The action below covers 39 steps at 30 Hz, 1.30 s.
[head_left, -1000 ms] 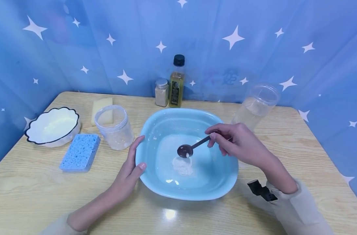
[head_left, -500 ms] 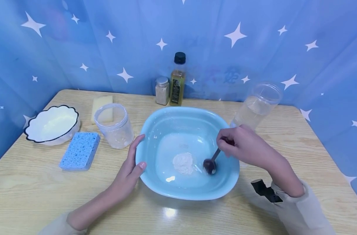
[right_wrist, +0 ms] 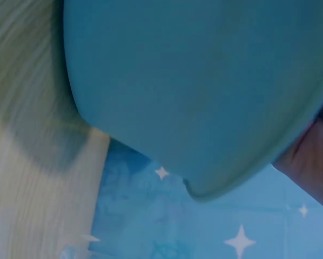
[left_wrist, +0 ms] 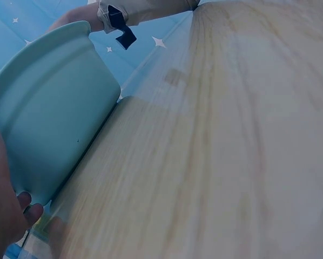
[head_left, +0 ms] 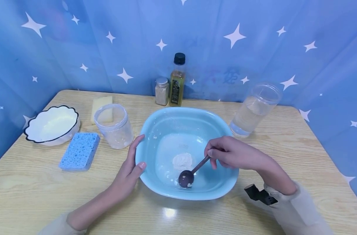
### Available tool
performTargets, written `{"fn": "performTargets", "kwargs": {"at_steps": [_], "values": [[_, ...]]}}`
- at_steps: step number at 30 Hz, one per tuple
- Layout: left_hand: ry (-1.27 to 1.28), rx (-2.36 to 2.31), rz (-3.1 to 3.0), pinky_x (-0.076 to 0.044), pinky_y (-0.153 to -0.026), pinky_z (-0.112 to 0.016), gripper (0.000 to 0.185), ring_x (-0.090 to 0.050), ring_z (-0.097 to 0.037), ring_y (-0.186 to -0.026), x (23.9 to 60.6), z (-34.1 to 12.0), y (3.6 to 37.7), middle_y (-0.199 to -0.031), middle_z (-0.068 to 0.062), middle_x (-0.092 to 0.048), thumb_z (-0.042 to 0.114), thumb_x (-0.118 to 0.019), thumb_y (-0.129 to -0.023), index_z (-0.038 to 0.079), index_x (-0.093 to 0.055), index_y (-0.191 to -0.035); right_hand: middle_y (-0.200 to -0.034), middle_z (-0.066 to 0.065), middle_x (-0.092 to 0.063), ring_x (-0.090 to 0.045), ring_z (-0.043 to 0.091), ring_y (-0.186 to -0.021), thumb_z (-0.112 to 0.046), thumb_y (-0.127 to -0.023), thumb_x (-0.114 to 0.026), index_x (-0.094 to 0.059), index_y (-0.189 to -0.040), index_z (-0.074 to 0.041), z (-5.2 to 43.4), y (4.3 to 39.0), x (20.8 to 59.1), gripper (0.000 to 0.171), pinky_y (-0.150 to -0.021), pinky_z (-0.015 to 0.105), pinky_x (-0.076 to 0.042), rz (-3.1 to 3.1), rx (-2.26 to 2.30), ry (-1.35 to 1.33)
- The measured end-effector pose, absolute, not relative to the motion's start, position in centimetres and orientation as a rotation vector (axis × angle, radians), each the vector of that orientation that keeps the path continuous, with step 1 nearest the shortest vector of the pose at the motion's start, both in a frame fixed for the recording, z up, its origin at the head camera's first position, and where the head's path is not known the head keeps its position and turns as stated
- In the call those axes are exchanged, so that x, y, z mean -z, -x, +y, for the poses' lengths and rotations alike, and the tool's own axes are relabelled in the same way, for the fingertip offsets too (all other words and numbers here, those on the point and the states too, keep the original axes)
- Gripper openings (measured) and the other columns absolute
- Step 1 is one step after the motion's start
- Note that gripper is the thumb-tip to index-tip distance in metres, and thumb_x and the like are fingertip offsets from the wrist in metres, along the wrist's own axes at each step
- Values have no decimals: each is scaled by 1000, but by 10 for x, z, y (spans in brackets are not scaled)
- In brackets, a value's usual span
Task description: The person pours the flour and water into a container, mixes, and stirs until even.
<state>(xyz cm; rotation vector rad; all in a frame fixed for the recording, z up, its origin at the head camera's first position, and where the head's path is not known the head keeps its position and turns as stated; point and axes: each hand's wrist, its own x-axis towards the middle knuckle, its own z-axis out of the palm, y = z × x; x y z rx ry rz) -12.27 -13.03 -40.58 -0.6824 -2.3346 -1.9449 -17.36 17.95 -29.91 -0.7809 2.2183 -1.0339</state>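
Observation:
A light blue basin [head_left: 166,112] stands on the table, with a small heap of white powder [head_left: 182,161] on its bottom. My left hand [head_left: 127,171] holds the basin's left side, thumb at the rim; in the left wrist view its other fingers [left_wrist: 34,213] lie against the outer wall. Over the basin's right side, my right hand [head_left: 229,152] pinches the handle of a dark brown spoon [head_left: 186,179]. The spoon's bowl is low in the basin, just in front of the powder, with white bits on it. In the right wrist view the basin's wall hides most of this hand.
Left of the basin are a clear plastic jar [head_left: 118,132], a blue sponge [head_left: 80,151], a pale yellow block [head_left: 102,106] and a white scalloped bowl [head_left: 53,125]. Behind stand a shaker jar [head_left: 162,92] and an oil bottle [head_left: 177,86]. A water container [head_left: 251,114] is at right.
The spoon moves from above the powder to the basin's right side, then left to the front of the powder. My right hand moves with it; my left hand keeps its place.

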Motion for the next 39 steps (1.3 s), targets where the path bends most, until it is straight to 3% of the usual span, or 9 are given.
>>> {"fn": "performTargets", "kwargs": {"at_steps": [10, 14, 22, 27, 31, 36, 39], "values": [[685, 1944, -2336, -45, -92, -34, 62, -36, -27, -128, 405, -130, 123, -152, -2, -13, 10, -40, -95, 28, -12, -148, -74, 11, -63, -35, 14, -39, -7, -98, -40, -58, -97, 0, 181, 176, 296, 20, -36, 24, -30, 2299, 1176, 733], [684, 1948, -2339, -45, -92, -33, 62, -37, -27, -128, 404, -130, 123, -152, -2, -14, 11, -40, -96, 28, -12, -148, -73, 4, -63, -38, 15, -42, -9, -98, -44, -61, -98, -3, 184, 173, 290, 17, -38, 26, -33, 2434, 1194, 794], [698, 1970, -2310, -49, -87, -35, 62, -39, -29, -125, 403, -130, 124, -152, -3, -15, 9, -40, -95, 26, -12, -148, -78, -16, -61, -34, 3, -46, -4, -92, -54, -64, -99, -15, 183, 164, 281, 16, -42, 18, -33, 2771, 988, 1208], [697, 1970, -2296, -51, -84, -36, 62, -42, -31, -122, 403, -130, 124, -151, -4, -15, 8, -40, -95, 26, -13, -148, -80, -12, -63, -34, -3, -50, -13, -95, -53, -64, -98, -13, 177, 159, 281, 11, -46, 10, -31, 2842, 903, 1560], [694, 1974, -2300, -51, -84, -36, 62, -42, -31, -121, 403, -130, 124, -151, -4, -14, 8, -40, -95, 26, -13, -148, -80, -8, -63, -45, -2, -58, -26, -98, -45, -64, -98, -10, 175, 155, 279, 25, -51, 9, -35, 2882, 861, 1646], [697, 1976, -2299, -51, -84, -36, 62, -43, -31, -121, 404, -130, 124, -152, -4, -15, 8, -40, -95, 26, -13, -148, -78, -10, -61, -45, -2, -57, -7, -91, -56, -64, -96, -9, 179, 152, 276, 10, -50, 9, -34, 2884, 845, 1603], [696, 1976, -2301, -52, -83, -36, 62, -43, -31, -122, 404, -130, 124, -151, -5, -15, 8, -40, -95, 26, -13, -148, -72, -14, -56, -41, -3, -53, 3, -84, -59, -64, -92, -10, 183, 152, 274, 16, -48, 9, -33, 2915, 797, 1510]]}}
